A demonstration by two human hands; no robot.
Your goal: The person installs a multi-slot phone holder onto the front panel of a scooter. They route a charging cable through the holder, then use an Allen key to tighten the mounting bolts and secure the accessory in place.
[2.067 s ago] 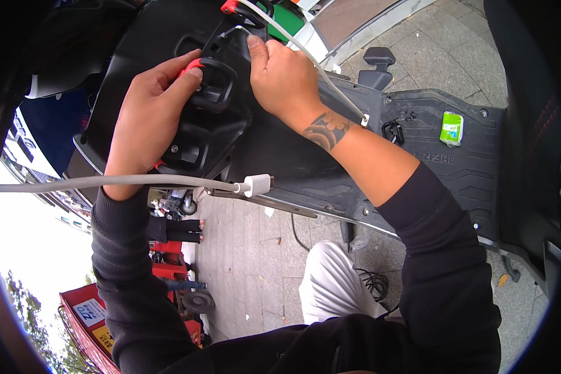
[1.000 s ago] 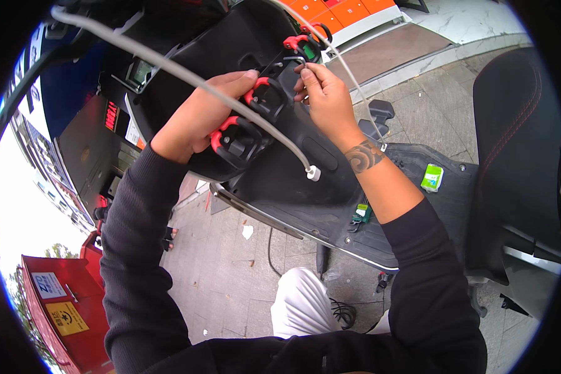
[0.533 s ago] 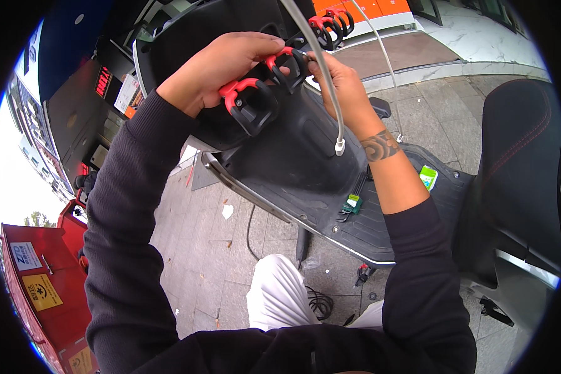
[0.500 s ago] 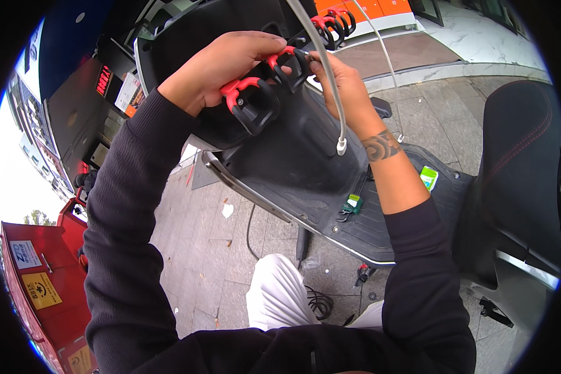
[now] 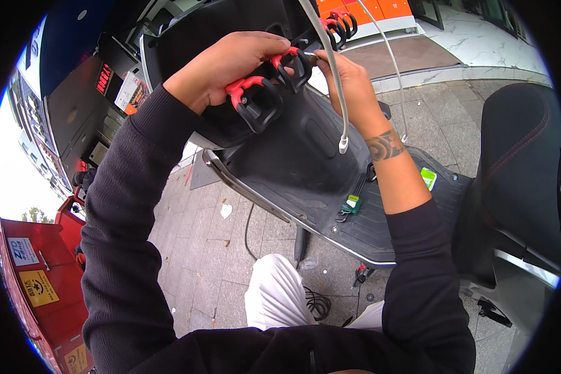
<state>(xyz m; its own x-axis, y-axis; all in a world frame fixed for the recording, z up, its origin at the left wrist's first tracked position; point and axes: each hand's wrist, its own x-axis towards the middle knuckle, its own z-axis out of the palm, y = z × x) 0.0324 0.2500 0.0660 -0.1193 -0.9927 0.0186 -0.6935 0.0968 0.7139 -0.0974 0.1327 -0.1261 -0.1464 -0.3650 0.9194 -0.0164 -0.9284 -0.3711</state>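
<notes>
Grey stone paving (image 5: 199, 274) forms the ground beneath a scooter with a ribbed black plastic footboard (image 5: 411, 218) and a black seat with red stitching (image 5: 520, 143). Orange lockers (image 5: 374, 9) stand beyond it; a red box-bodied vehicle (image 5: 50, 249) stands at far left.

Two red-and-black loop-shaped hooks are located at the scooter's black front panel (image 5: 308, 137): a near hook (image 5: 255, 107) and, just beside it, an upper hook (image 5: 293, 70). Left hand (image 5: 237, 62): grasping the upper hook, with a fingertip visible through the loop. Right hand (image 5: 349, 87): fingers closed on a slender silver metal rod (image 5: 310, 54) at the right edge of the upper hook; the fingers hide most of the rod.

A white cable (image 5: 328, 50) hangs in front of the right hand, its white connector (image 5: 343, 145) lowermost. On the footboard lie a green tool holder (image 5: 351, 204) and a bright green packet (image 5: 428, 178).
</notes>
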